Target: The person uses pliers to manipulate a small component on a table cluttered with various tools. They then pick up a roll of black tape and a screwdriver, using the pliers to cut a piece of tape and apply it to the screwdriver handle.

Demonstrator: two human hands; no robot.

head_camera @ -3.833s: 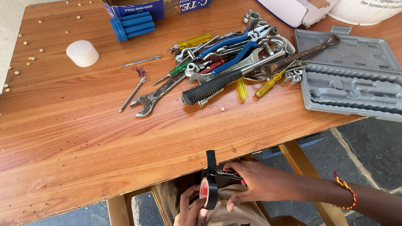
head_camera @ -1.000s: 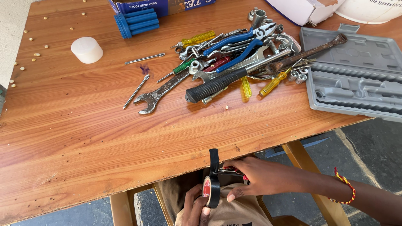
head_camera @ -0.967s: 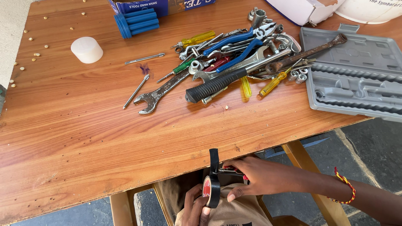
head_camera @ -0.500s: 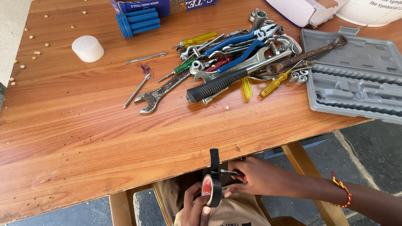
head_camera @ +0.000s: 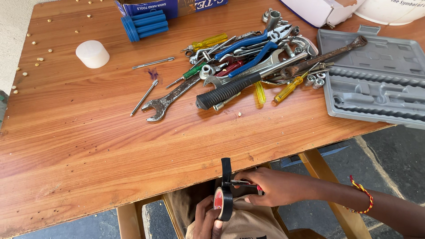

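Below the wooden desk (head_camera: 110,146) edge, the left hand (head_camera: 207,219) has its grip closed on a black roll of insulating tape (head_camera: 224,202), a strip pulled upward. Just right, the right hand (head_camera: 274,188) pinches a thin red-handled tool (head_camera: 242,183) against the strip. Judged mid-wrap; a steady tape pull comes next.
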